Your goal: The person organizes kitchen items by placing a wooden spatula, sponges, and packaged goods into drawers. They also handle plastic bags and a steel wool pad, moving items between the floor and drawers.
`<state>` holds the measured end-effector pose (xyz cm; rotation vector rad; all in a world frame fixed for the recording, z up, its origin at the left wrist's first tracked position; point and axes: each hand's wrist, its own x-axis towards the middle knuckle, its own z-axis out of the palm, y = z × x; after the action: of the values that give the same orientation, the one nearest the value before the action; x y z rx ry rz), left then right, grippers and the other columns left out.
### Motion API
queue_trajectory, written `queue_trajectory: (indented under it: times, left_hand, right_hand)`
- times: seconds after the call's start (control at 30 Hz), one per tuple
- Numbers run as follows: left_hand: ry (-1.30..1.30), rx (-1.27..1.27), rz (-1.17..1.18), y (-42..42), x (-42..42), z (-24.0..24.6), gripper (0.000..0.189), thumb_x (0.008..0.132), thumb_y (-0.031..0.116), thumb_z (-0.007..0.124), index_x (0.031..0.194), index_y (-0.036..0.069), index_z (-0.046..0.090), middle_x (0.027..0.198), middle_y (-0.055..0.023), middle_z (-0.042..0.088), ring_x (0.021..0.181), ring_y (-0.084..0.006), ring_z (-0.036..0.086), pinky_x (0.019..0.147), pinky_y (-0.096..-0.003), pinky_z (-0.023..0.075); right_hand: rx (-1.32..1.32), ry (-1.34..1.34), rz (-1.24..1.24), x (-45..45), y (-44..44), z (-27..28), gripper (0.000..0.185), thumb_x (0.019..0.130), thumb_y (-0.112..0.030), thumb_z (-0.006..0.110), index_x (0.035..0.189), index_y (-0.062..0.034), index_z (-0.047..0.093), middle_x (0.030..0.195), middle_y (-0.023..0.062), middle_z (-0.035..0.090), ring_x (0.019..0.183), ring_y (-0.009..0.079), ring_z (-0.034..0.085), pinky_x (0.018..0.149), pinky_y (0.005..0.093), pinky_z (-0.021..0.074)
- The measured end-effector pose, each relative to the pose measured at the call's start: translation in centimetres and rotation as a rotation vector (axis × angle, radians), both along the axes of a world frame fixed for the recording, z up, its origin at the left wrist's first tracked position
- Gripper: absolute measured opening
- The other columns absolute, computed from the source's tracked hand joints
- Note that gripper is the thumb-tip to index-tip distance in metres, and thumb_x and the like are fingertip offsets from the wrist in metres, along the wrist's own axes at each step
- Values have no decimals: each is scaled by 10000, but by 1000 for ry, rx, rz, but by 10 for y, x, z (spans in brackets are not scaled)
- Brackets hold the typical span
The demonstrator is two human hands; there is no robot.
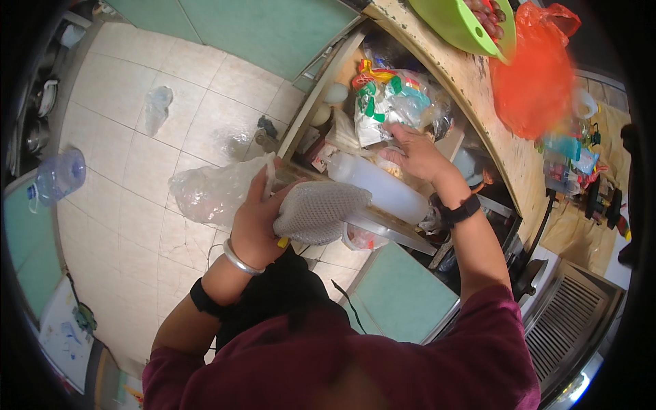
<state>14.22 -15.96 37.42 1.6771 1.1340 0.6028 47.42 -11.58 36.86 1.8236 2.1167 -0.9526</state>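
Note:
My left hand [259, 220] grips a clear plastic bag [205, 189] at its gathered top. A grey mesh cloth [323, 212] also lies in that hand, against the palm. My right hand [417, 154] reaches into an open drawer [328, 79] with fingers apart. Its fingertips touch a white plastic package [371, 110] with green print. Below the right hand, a long translucent plastic bottle [379, 187] lies across the drawer's front. A small container with pale contents [390, 168] is partly hidden under my right hand.
Two pale eggs [335, 93] sit along the drawer's side. Above it, a green plastic basket [451, 28] and a red plastic bag [533, 77] stand on the counter [461, 77]. A large water bottle [59, 177] and a crumpled plastic bag [158, 107] lie on the tiled floor [118, 123].

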Motion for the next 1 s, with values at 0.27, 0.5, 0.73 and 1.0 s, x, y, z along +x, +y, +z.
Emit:
queue_trajectory:
  times: [0.27,0.5,0.73,1.0]
  left_hand:
    - [-71,28,44,2,3,-15,594,587,32,722,1146,198,610,1301,-177,420,1047,-372,566,838,-388,509]
    - [-58,57,17,4,1,-21,580,565,20,709,1109,196,616,1191,-137,472,947,-350,595,744,-391,524]
    - [-91,-6,-10,7,-2,-18,527,572,29,730,1073,161,634,1059,-121,481,882,-315,604,749,-369,510]
    - [-65,69,15,8,0,-20,516,580,42,708,1067,189,625,1078,-124,488,802,-328,608,640,-394,519]
  right_hand:
    - [68,-271,-225,-23,35,8,356,878,-373,549,1020,-51,494,826,213,626,814,353,616,727,422,487]
    - [563,-699,265,-58,82,2,698,739,-446,649,1271,-69,399,1220,221,506,1128,321,500,923,410,402]
    - [-29,-349,1,-36,97,-7,724,766,-467,591,1323,-56,377,1015,248,610,941,399,590,836,427,463]
    - [150,-93,-65,-31,57,1,486,842,-417,538,1187,-75,516,903,239,614,875,424,580,769,450,463]
